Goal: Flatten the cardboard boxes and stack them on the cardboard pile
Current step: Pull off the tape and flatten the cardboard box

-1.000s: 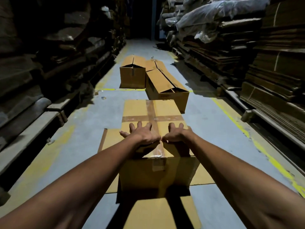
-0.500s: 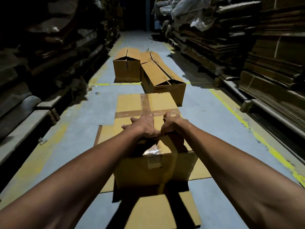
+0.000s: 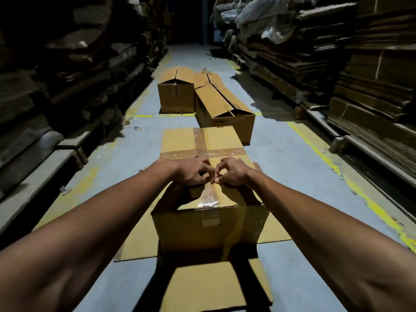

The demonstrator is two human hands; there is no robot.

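A brown cardboard box (image 3: 211,226), taped shut with clear tape (image 3: 210,197) along and across its top, stands on the floor right in front of me. It sits on flattened cardboard (image 3: 139,244). My left hand (image 3: 191,172) and my right hand (image 3: 234,174) meet on top of the box at the middle seam, fingers curled. The left fingers hook into the seam at the left flap's edge. My right thumb and forefinger pinch the tape strip. The near end of the tape hangs loose and crinkled, and the near flaps bulge up a little.
Another flat cardboard sheet (image 3: 211,284) lies nearest me. Two open boxes (image 3: 176,97) (image 3: 227,118) stand farther down the aisle. Tall stacks of flattened cardboard (image 3: 371,86) line the right side, dark piles (image 3: 45,109) the left. Yellow floor lines (image 3: 351,183) edge the grey aisle.
Both hands lay flat with spread fingers on the box top a second ago. Their fingers have since curled in at the taped seam, and the hands have drawn close together.
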